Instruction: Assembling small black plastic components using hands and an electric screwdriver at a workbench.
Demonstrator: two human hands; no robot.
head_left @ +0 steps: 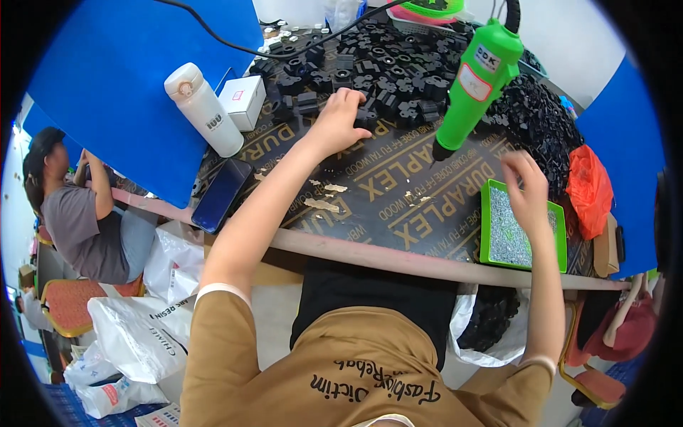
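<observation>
Presently the left hand (340,119) reaches to the far middle of the bench (398,206), fingers curled narrow onto one small black plastic part (366,118) at the near edge of the heap of black parts (377,64). Whether the part is already pinched clear of the surface cannot be told; the fingertips cover most of it.

Handling, as judged: the part looks like a moulded block, stiff and light, with blunt corners and a hole or recess in it. It should not crush or bend. Matte plastic, so little slip. Best taken across two opposite flat sides with thumb and forefinger; neighbours lie touching it, so one may drag along.

The right hand (525,186) hovers above the green tray (486,220) at the near right, fingers loosely bunched and pointing down toward the small silvery screws (506,235). Whether it holds a screw cannot be told. These would be tiny, hard and easy to drop.

Between the hands a green power screwdriver (475,85) hangs tip down, touched by neither. Part and tray lie well apart, the part far left of the tool, the tray near right of it.

Left on the bench: white bottle (203,107), small white box (243,99), dark phone (222,193). A second pile of black pieces (541,121) lies far right.
</observation>
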